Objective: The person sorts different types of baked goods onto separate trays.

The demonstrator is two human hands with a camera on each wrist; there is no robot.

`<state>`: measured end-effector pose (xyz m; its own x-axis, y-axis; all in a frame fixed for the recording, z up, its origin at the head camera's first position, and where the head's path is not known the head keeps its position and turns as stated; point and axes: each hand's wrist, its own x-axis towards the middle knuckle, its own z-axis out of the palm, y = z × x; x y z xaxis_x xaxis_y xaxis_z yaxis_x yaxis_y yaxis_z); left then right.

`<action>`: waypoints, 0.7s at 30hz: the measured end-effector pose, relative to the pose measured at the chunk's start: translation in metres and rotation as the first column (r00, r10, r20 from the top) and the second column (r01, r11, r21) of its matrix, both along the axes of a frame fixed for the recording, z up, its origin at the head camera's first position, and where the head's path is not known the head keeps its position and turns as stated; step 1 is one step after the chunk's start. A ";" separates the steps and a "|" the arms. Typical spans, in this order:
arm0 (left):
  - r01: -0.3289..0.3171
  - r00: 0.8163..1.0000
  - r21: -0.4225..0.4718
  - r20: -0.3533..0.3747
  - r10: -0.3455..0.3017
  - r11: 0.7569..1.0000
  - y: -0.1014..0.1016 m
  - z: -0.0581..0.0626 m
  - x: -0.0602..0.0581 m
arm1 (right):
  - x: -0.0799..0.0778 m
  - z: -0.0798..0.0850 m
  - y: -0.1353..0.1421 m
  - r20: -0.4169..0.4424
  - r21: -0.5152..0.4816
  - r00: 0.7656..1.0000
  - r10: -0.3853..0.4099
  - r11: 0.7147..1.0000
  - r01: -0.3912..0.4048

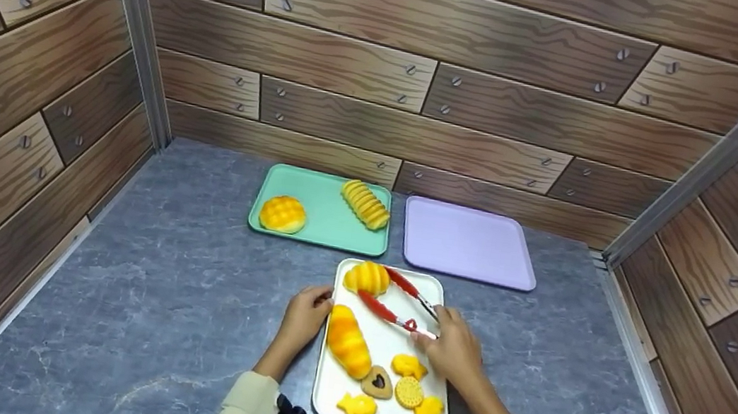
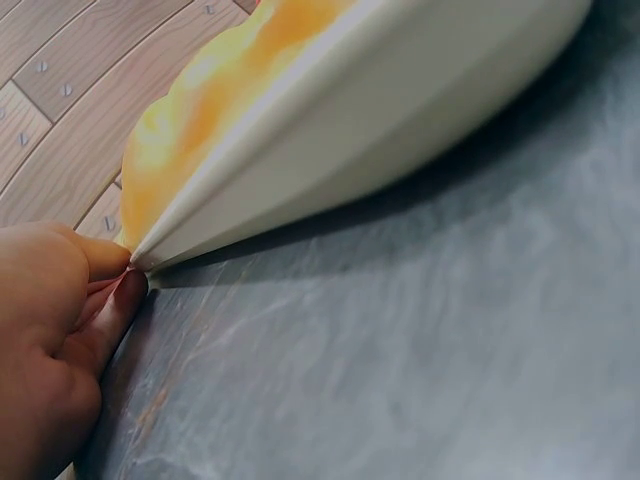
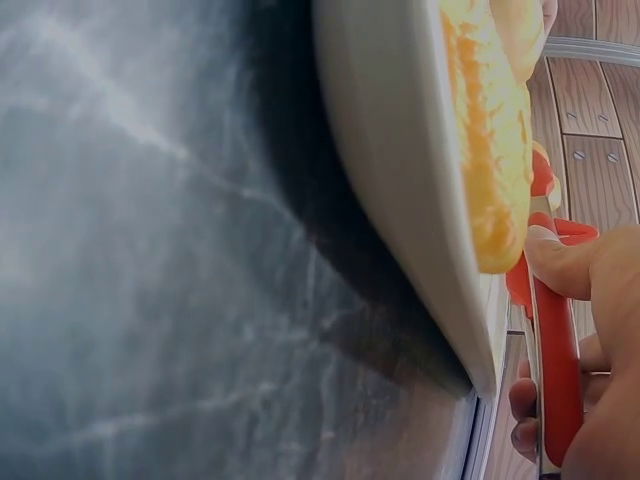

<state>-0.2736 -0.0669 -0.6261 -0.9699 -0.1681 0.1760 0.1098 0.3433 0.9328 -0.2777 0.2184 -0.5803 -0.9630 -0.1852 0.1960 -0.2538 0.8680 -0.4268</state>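
Observation:
My right hand [image 1: 454, 346] grips a pair of red-and-metal tongs [image 1: 378, 307] over the white tray [image 1: 404, 343]. The tongs are spread, one red tip at each side of a small striped bread roll [image 1: 367, 278] at the tray's far left corner. At the tray's left edge, my left hand [image 1: 307, 313] pinches the rim between thumb and fingers, as the left wrist view shows. Close to it lies a long toy bread [image 1: 349, 343]. In the right wrist view, the thumb presses along the red tong handle [image 3: 560, 370].
On the white tray's near half lie a heart cookie [image 1: 378, 382], a round cookie [image 1: 409, 392] and several fish-shaped ones. Behind stands a green tray [image 1: 321, 218] bearing a round bun [image 1: 282, 214] and a ridged loaf [image 1: 365, 204], beside a purple tray [image 1: 468, 241]. Wood-patterned walls surround the table.

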 end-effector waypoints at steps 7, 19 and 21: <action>-0.003 1.000 -0.008 0.017 0.003 1.000 0.000 -0.001 -0.001 | 0.003 -0.002 0.001 -0.021 -0.036 1.000 -0.012 0.999 0.011; -0.002 1.000 0.010 0.023 0.002 1.000 0.002 0.001 0.000 | 0.003 0.003 0.001 -0.009 -0.062 1.000 -0.026 0.998 0.025; -0.001 1.000 0.010 0.019 0.001 1.000 0.002 0.001 -0.001 | 0.002 0.005 0.000 -0.001 -0.064 1.000 -0.030 0.998 0.030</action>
